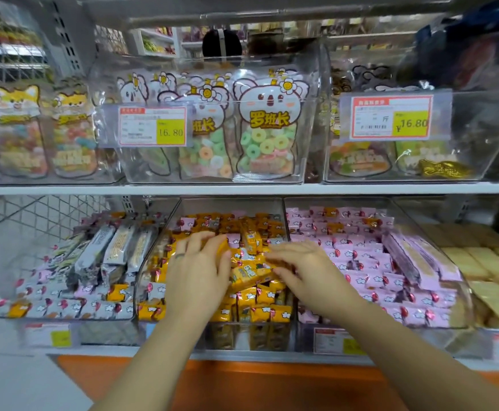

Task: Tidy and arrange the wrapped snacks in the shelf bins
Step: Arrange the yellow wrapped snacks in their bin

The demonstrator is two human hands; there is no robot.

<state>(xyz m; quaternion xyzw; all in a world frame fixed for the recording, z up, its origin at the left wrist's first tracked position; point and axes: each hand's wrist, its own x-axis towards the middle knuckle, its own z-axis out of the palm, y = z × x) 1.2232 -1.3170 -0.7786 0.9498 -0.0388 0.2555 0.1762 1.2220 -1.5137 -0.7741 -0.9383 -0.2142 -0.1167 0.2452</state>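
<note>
Since both hands are already inside the middle clear plastic bin (141,271) on the lower shelf, the job in hand is the small orange foil-wrapped snack packets (260,295) heaped there

Left hand (198,274): grip narrow, thumb and forefinger pinching a single orange packet (223,247) near the top of the heap. Right hand (313,271): grip wide, fingers stretched almost flat over the pile, thumb beside a longer orange wrapped bar (251,274) lying crosswise. Its fingers are blurred and I see nothing held

Handling, my read: packets are light, wrappers slick and crinkly, contents likely brittle, so no squeezing. Take each by its long sides, or by the crimped end seam if only nudging it. A flat palm should level the heap, though loose ones will slide

Strays:
- stray pink wrapped packets (187,225) at the back left of the orange bin
- stray orange packets (117,292) in the left bin among grey-and-white wrapped bars (117,247)
- a few orange ones (335,213) at the back of the right bin of pink wrapped snacks (361,253)

These probably need sorting back. Risk: the heap sits close to the front rim, so a hard sweep could tip packets out over the front
</note>
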